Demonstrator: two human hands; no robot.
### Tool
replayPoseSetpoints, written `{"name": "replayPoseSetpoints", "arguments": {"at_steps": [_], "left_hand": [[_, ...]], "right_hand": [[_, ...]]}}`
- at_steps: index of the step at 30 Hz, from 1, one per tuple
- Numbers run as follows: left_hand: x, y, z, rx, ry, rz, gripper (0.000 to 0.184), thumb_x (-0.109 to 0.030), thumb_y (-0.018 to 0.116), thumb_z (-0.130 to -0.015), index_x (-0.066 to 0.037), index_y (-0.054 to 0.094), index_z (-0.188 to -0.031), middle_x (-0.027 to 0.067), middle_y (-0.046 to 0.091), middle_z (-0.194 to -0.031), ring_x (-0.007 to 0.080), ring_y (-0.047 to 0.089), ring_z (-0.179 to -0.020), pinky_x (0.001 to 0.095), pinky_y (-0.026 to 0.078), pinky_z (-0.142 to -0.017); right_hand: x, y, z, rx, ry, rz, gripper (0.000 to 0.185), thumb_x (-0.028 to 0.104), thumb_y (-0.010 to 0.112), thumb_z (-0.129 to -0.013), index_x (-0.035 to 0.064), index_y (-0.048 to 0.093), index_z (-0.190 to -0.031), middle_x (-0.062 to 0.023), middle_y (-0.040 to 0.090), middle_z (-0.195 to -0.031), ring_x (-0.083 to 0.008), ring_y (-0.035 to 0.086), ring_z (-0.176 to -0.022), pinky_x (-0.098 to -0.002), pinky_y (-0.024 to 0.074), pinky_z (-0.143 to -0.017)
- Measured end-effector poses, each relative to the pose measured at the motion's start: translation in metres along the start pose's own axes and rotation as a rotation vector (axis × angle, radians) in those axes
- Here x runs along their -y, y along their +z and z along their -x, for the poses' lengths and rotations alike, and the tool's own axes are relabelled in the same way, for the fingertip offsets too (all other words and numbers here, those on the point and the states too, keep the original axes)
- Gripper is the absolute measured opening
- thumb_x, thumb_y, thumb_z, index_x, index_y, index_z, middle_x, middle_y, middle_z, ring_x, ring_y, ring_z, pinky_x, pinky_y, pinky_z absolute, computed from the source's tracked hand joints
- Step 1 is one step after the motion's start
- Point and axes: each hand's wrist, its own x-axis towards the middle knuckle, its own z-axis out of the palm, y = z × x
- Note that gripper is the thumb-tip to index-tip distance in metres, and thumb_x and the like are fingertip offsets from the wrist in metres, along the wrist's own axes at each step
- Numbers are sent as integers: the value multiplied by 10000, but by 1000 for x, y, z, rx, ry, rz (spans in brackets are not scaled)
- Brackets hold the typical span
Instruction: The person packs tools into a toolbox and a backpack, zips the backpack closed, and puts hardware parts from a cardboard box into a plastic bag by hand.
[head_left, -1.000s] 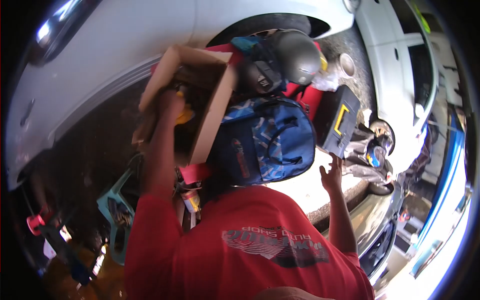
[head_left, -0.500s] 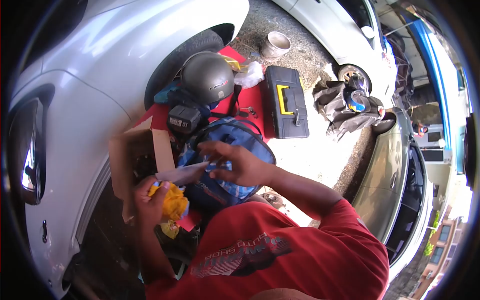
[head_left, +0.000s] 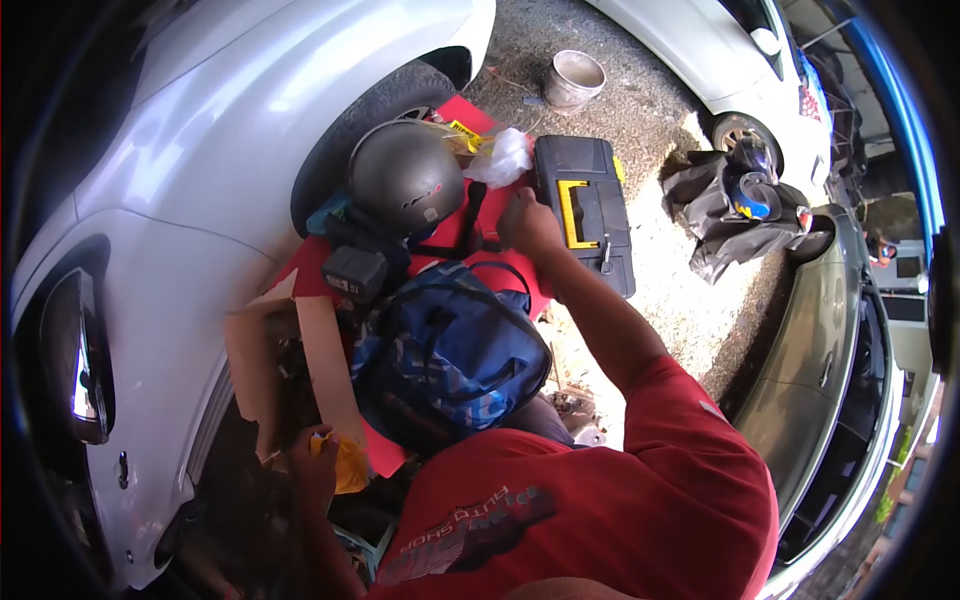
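Observation:
My left hand (head_left: 314, 468), low at the left, is closed around a crumpled yellow cloth (head_left: 350, 466), beside an open cardboard box (head_left: 326, 365). My right hand (head_left: 530, 224) is stretched forward over the red surface (head_left: 500, 205), close to the near side of a black toolbox (head_left: 590, 158) with a yellow handle. Its fingers are curled in, and whatever they might hold is hidden. Between my arms lies a blue patterned backpack (head_left: 455, 340).
A grey helmet (head_left: 405, 180), a black battery pack (head_left: 354, 272) and a clear plastic bag (head_left: 508, 155) rest on the red surface. A white car (head_left: 150, 180) stands close on the left. Beyond are a bucket (head_left: 575, 80), a dark tarp (head_left: 715, 240) and a green-gold car (head_left: 810, 350).
My right hand has moved from above the backpack forward to the toolbox, and its fingers have curled. My left hand has dropped lower with the yellow cloth. The pale sheet between them is out of sight.

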Motion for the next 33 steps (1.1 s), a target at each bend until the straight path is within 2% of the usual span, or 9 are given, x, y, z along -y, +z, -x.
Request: {"name": "replayPoseSetpoints", "arguments": {"at_steps": [5,10,14,18,26,28,31,32,33], "left_hand": [[-7,13,26,-41,-43,-141,261,-226,695,-917,-12,708,-1067,175,710,-968,250,691,-914,387,537,-856],[8,14,26,-60,-113,-188,267,-252,688,-915,-45,719,-1081,138,703,-960,225,680,-905,369,531,-816],[2,12,34,-106,-72,-199,252,-230,697,-919,-31,707,-1075,163,704,-960,252,689,-905,385,536,-823],[3,11,36,-103,-68,-221,233,-198,691,-935,-14,699,-1079,181,706,-959,269,695,-899,386,539,-830],[17,12,28,-74,-36,-212,239,-207,691,-934,-12,702,-1071,174,708,-929,270,700,-872,387,544,-821],[17,11,24,-66,-43,-181,242,-208,690,-934,-14,701,-1079,175,708,-928,274,701,-867,389,546,-817],[15,11,22,-50,-77,-178,251,-207,684,-936,-17,695,-1099,186,700,-962,278,695,-894,392,542,-831],[18,10,24,-48,-122,-179,270,-233,688,-930,-24,692,-1102,165,695,-964,260,690,-905,387,539,-827],[20,8,26,-47,-165,-180,290,-259,692,-925,-31,690,-1104,144,691,-966,242,685,-915,382,535,-822]], "right_hand": [[19,23,-18,48,295,-153,382,317,548,-946,41,515,-1208,-269,629,-1145,-474,667,-1015,-521,571,-847],[37,14,-35,39,-67,291,444,242,598,-918,99,525,-1332,-222,478,-1359,-441,507,-1251,-470,572,-901],[41,18,-76,-135,-86,393,412,204,643,-895,92,571,-1284,-244,478,-1381,-435,599,-1154,-446,579,-883],[14,32,-98,25,10,416,265,202,586,-938,64,654,-1154,-200,662,-1180,-384,678,-1053,-450,585,-847],[13,33,-8,432,-453,578,265,215,630,-881,23,741,-1026,-160,750,-1016,-282,737,-954,-414,585,-816],[23,26,-10,1046,-358,533,287,178,624,-851,8,746,-1047,-165,754,-1036,-286,747,-921,-430,587,-821],[30,-6,-37,702,-196,373,313,171,555,-894,-14,710,-1094,-206,745,-1019,-313,746,-913,-479,580,-848],[35,-16,-39,273,-242,299,445,257,586,-924,-38,598,-1257,-244,717,-1064,-336,724,-999,-479,579,-844],[32,-11,-71,369,-36,234,594,340,645,-919,53,479,-1411,-236,672,-1150,-382,688,-1065,-489,572,-852]]}}
